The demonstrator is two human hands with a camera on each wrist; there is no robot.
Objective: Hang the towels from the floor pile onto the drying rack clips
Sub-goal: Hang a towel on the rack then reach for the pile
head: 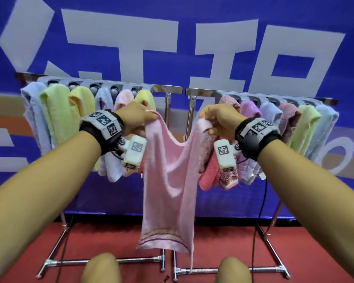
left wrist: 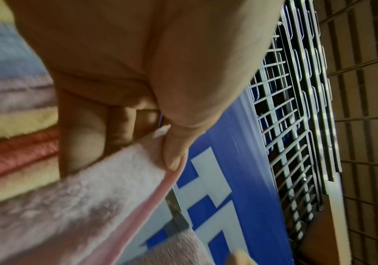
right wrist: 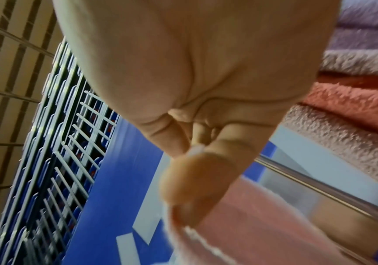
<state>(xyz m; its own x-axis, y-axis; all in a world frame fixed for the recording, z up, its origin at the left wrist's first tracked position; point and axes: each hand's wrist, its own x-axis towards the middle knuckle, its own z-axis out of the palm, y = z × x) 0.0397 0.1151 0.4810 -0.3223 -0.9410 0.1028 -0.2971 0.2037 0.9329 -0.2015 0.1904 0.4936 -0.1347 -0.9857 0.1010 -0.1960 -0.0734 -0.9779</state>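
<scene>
A pink towel (head: 168,180) with striped bands near its lower hem hangs between my two hands in front of the drying rack (head: 172,89). My left hand (head: 145,116) pinches its upper left corner, thumb (left wrist: 174,157) pressed on the pink towel edge (left wrist: 138,215). My right hand (head: 205,122) grips the upper right corner, fingers curled round the bunched pink towel cloth (right wrist: 240,224). The top edge sags in a V between the hands, just below the rack's rail. No floor pile shows in any view.
Several pastel towels (head: 55,111) hang from the left rack's clips, and several more towels (head: 307,123) fill the right rack. The two racks meet at the middle posts (head: 179,111). A blue banner (head: 192,48) stands behind. Chrome rack feet (head: 102,261) and my knees (head: 100,268) sit on red floor.
</scene>
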